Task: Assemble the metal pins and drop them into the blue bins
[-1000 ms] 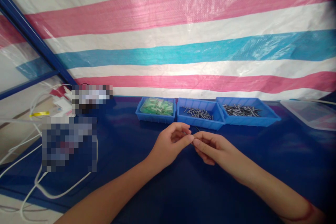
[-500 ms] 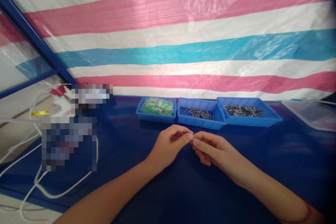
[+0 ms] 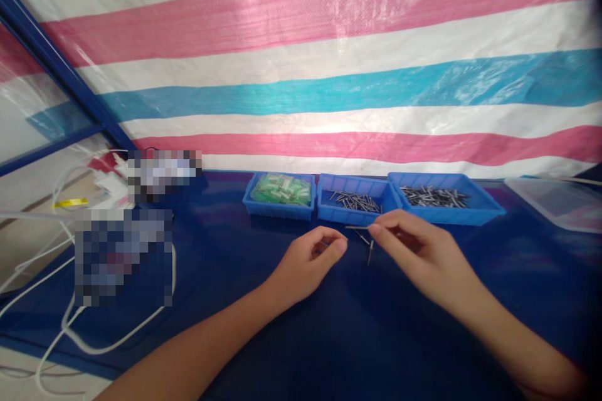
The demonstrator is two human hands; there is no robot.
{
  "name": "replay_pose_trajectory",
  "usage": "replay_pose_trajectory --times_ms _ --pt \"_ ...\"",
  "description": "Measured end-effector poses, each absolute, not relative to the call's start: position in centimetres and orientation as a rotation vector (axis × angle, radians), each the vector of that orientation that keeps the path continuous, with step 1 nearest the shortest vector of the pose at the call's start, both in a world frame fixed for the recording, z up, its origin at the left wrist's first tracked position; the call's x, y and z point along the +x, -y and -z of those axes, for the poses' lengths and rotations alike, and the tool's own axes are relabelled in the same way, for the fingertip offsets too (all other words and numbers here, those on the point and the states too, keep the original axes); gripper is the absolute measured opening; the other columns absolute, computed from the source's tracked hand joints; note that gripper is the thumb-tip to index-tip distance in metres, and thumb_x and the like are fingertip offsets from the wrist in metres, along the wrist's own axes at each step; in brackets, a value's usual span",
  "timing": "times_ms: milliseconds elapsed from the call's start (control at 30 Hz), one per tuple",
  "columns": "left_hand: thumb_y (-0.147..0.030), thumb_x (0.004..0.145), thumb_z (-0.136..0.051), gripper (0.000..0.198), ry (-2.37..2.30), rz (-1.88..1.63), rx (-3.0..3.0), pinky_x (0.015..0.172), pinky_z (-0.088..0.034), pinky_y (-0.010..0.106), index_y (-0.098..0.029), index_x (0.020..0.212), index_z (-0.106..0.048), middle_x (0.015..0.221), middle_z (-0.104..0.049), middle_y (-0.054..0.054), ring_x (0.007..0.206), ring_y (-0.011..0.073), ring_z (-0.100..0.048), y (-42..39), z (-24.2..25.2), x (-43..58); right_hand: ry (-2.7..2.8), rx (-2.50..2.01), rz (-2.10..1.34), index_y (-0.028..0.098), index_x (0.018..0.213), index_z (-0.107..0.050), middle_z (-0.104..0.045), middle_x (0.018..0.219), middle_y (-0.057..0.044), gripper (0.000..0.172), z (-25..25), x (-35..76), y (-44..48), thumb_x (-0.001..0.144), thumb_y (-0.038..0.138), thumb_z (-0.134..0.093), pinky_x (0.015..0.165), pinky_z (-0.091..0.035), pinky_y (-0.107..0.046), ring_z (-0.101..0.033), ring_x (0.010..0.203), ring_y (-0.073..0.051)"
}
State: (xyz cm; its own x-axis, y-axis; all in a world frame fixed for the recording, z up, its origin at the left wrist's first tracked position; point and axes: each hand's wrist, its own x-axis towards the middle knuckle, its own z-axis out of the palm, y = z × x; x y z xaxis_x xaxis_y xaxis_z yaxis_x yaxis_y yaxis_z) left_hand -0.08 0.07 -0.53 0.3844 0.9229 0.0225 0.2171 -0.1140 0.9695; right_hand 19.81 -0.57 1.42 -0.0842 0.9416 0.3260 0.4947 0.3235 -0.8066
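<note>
My right hand is closed in a pinch on a thin metal pin, which points left from the fingertips. Just in front of the middle bin, two more slim metal pieces lie on the dark blue table, below the right fingertips. My left hand is also closed, thumb against forefinger. Only a tiny tip shows at its fingertips, so I cannot make out what it holds. Behind the hands, the middle blue bin contains loose metal pins.
The left blue bin contains green-and-white pieces in clear plastic. Dark metal pieces fill part of the right blue bin. A clear plastic lid or tray lies far right. White cables loop at left, near blurred-out items.
My right hand has moved away from the left, rightward and slightly up, and a pin now shows in its fingers. Metal pieces on the table have come into view. The left hand stays almost still.
</note>
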Motion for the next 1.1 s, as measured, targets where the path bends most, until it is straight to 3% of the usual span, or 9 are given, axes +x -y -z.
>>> replay_pose_trajectory --times_ms 100,233,333,433,533,600,733,900,1100 --pt "-0.038 0.091 -0.050 0.028 -1.071 -0.830 1.676 0.069 -0.046 0.023 -0.016 0.102 -0.062 0.087 -0.065 0.003 0.075 0.0126 -0.060 0.0 0.4 -0.2 1.596 -1.512 -0.219 0.021 0.084 -0.065 -0.066 0.081 -0.003 0.020 -2.1 23.5 -1.1 0.080 0.040 -0.059 0.064 -0.044 -0.027 -0.060 0.071 -0.016" --pt "-0.032 0.093 -0.047 0.025 -1.061 -0.796 2.002 0.074 -0.046 0.024 -0.015 0.095 -0.065 0.091 -0.066 0.006 0.081 0.0146 -0.060 -0.1 -0.1 -0.6 1.443 -1.905 0.298 0.021 0.085 -0.068 -0.064 0.067 -0.003 0.024 -1.9 29.3 -3.6 0.077 0.041 -0.057 0.061 -0.041 -0.031 -0.060 0.062 -0.020" --pt "-0.029 0.094 -0.046 0.025 -0.920 -0.734 2.339 0.091 -0.042 0.029 -0.016 0.103 -0.066 0.106 -0.065 0.008 0.099 0.0179 -0.058 0.0 -0.2 -0.5 1.528 -2.006 0.541 0.019 0.083 -0.068 -0.067 0.075 -0.008 0.032 -0.3 32.4 -5.1 0.080 0.044 -0.049 0.058 -0.038 -0.033 -0.062 0.069 -0.025" --pt "-0.033 0.094 -0.044 0.033 -0.787 -0.611 2.621 0.103 -0.035 0.035 -0.022 0.122 -0.060 0.130 -0.055 0.008 0.121 0.0224 -0.047 0.2 0.2 -0.2 1.649 -1.968 0.655 0.016 0.088 -0.069 -0.069 0.078 -0.011 0.039 1.1 33.6 -5.9 0.081 0.045 -0.045 0.062 -0.041 -0.033 -0.063 0.073 -0.026" --pt "-0.038 0.095 -0.040 0.037 -0.759 -0.474 2.785 0.105 -0.032 0.044 -0.031 0.129 -0.054 0.144 -0.043 0.004 0.133 0.0263 -0.036 0.5 0.9 0.1 1.666 -1.888 0.706 0.014 0.091 -0.069 -0.069 0.076 -0.011 0.040 1.1 32.8 -5.8 0.081 0.045 -0.045 0.067 -0.042 -0.033 -0.063 0.074 -0.026" --pt "-0.039 0.096 -0.038 0.036 -0.769 -0.418 2.836 0.103 -0.033 0.047 -0.033 0.127 -0.055 0.144 -0.044 0.003 0.133 0.0265 -0.037 0.7 1.3 0.3 1.681 -1.833 0.690 0.015 0.091 -0.069 -0.069 0.077 -0.010 0.037 0.5 31.7 -5.4 0.082 0.043 -0.046 0.068 -0.042 -0.032 -0.063 0.075 -0.026" --pt "-0.037 0.096 -0.037 0.035 -0.794 -0.420 2.867 0.103 -0.035 0.043 -0.029 0.124 -0.057 0.137 -0.052 0.003 0.129 0.0239 -0.042 0.8 1.3 0.4 1.746 -1.762 0.562 0.017 0.093 -0.068 -0.070 0.080 -0.009 0.029 -0.6 29.4 -4.4 0.082 0.038 -0.051 0.069 -0.042 -0.031 -0.063 0.075 -0.024" --pt "-0.038 0.096 -0.038 0.039 -0.764 -0.461 2.914 0.104 -0.033 0.043 -0.030 0.132 -0.049 0.148 -0.039 0.002 0.136 0.0249 -0.032 0.7 1.3 0.6 1.783 -1.682 0.436 0.019 0.094 -0.067 -0.070 0.085 -0.008 0.026 -0.7 27.2 -3.7 0.081 0.036 -0.053 0.073 -0.045 -0.031 -0.062 0.078 -0.022" --pt "-0.038 0.096 -0.037 0.037 -0.733 -0.441 2.920 0.108 -0.028 0.045 -0.024 0.126 -0.054 0.139 -0.051 0.004 0.132 0.0235 -0.040 0.7 1.6 0.8 1.843 -1.557 0.335 0.019 0.095 -0.067 -0.070 0.088 -0.007 0.025 -1.1 25.0 -2.6 0.083 0.035 -0.053 0.076 -0.046 -0.032 -0.063 0.083 -0.022"
